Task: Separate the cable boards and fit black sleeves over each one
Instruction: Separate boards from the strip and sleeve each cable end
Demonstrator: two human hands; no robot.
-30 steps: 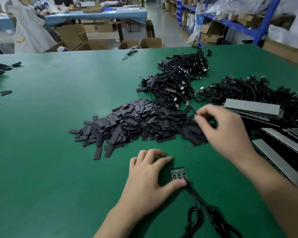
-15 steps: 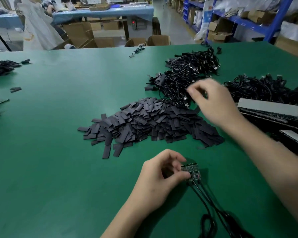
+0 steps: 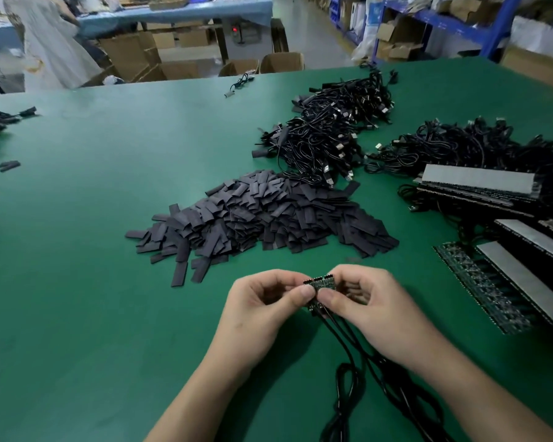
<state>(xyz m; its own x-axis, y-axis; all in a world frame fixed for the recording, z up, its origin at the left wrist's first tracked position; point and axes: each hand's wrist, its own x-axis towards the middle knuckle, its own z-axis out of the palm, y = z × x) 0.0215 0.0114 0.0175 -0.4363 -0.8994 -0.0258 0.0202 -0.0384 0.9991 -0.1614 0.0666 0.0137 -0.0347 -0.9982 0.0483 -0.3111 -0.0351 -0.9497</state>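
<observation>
A: Head view: where are the cable boards (image 3: 320, 283)?
B: Six o'clock of centre, over the green table (image 3: 93, 250). The left hand (image 3: 262, 309) and right hand (image 3: 374, 306) each pinch them between thumb and curled fingers, with the cables (image 3: 342, 342) trailing toward five o'clock.
A: The black sleeves (image 3: 262, 215)?
B: Heaped at twelve o'clock from the hands, untouched.

Sleeve pile (image 3: 262, 215) blocks ahead; board strips (image 3: 505, 282) crowd right; green table (image 3: 77, 250) open left.
</observation>
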